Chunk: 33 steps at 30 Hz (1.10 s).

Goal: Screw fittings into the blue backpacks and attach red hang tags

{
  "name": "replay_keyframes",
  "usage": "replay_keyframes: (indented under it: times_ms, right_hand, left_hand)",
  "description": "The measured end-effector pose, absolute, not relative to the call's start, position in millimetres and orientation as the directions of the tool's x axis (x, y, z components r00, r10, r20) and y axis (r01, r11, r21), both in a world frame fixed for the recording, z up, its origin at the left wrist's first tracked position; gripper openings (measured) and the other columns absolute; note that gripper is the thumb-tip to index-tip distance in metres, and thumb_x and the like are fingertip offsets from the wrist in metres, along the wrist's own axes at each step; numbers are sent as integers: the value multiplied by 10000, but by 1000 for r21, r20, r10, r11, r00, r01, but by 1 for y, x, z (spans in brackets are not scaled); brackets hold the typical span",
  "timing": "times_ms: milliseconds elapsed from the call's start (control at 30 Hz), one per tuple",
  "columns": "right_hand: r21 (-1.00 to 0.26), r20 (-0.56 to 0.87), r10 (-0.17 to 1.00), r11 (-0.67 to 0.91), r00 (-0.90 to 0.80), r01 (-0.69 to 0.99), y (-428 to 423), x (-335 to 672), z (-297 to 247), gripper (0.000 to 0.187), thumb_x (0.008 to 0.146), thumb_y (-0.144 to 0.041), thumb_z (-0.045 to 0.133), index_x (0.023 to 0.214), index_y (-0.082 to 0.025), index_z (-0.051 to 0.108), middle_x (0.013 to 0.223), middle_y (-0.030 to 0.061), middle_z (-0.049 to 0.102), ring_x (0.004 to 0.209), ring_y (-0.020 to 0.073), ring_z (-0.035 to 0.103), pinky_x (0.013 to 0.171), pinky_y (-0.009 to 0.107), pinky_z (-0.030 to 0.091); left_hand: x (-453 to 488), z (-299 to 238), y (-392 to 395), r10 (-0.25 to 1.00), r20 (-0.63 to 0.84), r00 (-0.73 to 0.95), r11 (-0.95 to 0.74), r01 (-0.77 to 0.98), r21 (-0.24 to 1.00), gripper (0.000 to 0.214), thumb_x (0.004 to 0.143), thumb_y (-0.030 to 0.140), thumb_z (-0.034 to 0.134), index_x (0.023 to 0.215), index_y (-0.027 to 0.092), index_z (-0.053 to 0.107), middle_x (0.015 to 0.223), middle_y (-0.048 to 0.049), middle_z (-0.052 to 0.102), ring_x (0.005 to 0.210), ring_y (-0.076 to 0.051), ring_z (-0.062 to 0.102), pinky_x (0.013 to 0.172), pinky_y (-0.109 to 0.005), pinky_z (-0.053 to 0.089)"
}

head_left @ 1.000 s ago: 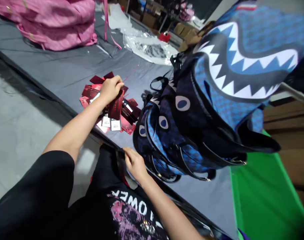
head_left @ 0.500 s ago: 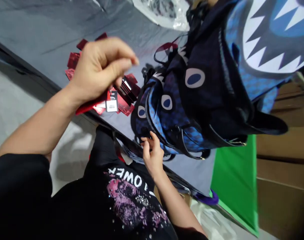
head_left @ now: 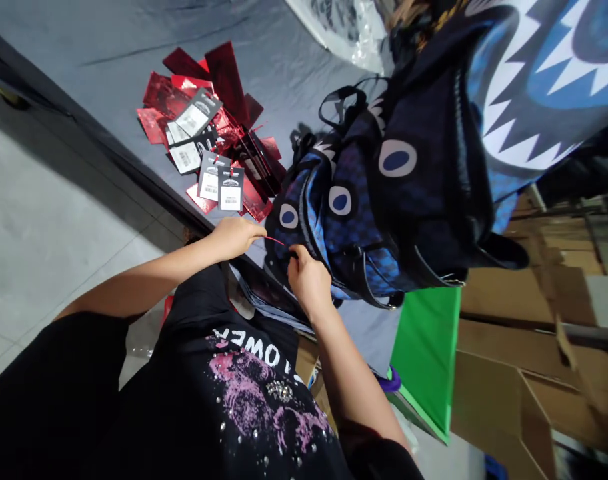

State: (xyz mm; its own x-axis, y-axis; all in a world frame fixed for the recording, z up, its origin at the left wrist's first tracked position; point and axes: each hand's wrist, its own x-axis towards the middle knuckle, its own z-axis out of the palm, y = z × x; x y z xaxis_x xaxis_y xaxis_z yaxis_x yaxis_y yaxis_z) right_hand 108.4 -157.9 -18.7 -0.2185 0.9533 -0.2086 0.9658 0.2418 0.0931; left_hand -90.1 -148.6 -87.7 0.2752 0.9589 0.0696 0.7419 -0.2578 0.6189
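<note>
A thin red string [head_left: 275, 240] runs between my two hands, in front of the smallest shark-face backpack. My left hand [head_left: 238, 238] pinches its left end between thumb and fingertips. At the other end my right hand [head_left: 309, 279] is closed on it, fingers curled in. Just beyond my left hand lies a pile of shiny red packets [head_left: 167, 97] with black-and-white hang tags [head_left: 231, 189] on top. The dark blue backpack [head_left: 287, 190] with a white-and-blue eye stands right behind my right hand.
Larger shark-face backpacks [head_left: 397, 207] stand in a row to the right. A clear plastic bag [head_left: 357, 30] lies at the back of the grey-covered table [head_left: 109, 80]. A green panel [head_left: 427, 347] and cardboard boxes [head_left: 494, 400] are at the right, beyond the table's end.
My left hand has come down from above the red packets to beside my right hand, uncovering the tags. The red string now stretches between both hands; my right fingers have closed.
</note>
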Motion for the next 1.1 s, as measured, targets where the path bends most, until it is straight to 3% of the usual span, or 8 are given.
replay_keyframes:
  times_ms: [167,300,567,733,833,900,1000,1100]
  right_hand:
    - [-181,31,969,248,-246,952,-173,134,-36,385,920,-250,472,1272,-142,584,878,79,755,710,204,694,624,268,457]
    - [-119,162,961,243,-223,963,-182,137,-46,322,940,-310,486,1154,-140,656,887,104,731,678,181,648,566,258,394]
    - [51,161,946,277,-282,959,-180,132,-43,244,975,-268,500,892,-179,711,781,30,618,534,93,442,508,265,218]
    - [41,311,911,272,-271,961,-194,153,-39,275,999,-282,456,891,-183,689,908,63,666,644,112,553,531,249,302]
    - [-45,359,888,323,-286,945,-194,163,-38,261,1002,-268,444,957,-182,686,952,91,716,771,152,660,598,245,423]
    - [-131,391,869,379,-303,916,-191,166,-38,257,1005,-268,442,1008,-177,682,959,106,741,848,180,704,693,263,507]
    - [-242,426,848,444,-317,863,-185,165,-41,238,1004,-285,460,1060,-186,669,1040,127,750,876,197,733,797,305,570]
    - [-337,402,849,486,-344,806,-180,158,-42,235,1008,-314,441,1058,-200,640,1123,134,737,748,176,734,722,311,597]
  left_hand:
    - [-81,-93,-140,927,59,370,-320,699,640,296,927,217,509,1087,270,752,1051,-51,763,952,-229,701,709,-300,471]
    - [-83,-94,-137,922,61,382,-314,649,693,283,921,225,517,1074,278,750,1041,-28,765,945,-202,694,747,-288,453]
    - [-68,-71,-131,874,-41,484,-246,516,821,255,892,199,528,1009,228,752,790,-5,744,757,-141,659,677,-233,400]
    - [-77,-65,-131,653,-227,722,-129,401,907,417,846,324,630,1241,192,617,838,-1,747,719,-135,651,642,-216,422]
    - [-85,-72,-140,599,-119,792,-38,177,983,734,706,271,764,1375,194,474,915,-2,719,789,-144,648,675,-222,459]
    - [-86,-79,-151,680,-23,733,12,20,1000,764,697,223,756,1389,225,433,956,1,686,806,-130,637,687,-222,475]
    - [-76,-94,-168,890,-12,456,81,-132,988,530,729,190,709,1223,216,519,931,-1,663,791,-115,641,692,-231,499]
    - [-61,-105,-180,976,-34,213,77,-193,978,254,756,240,715,985,185,619,888,-15,683,819,-135,663,737,-265,528]
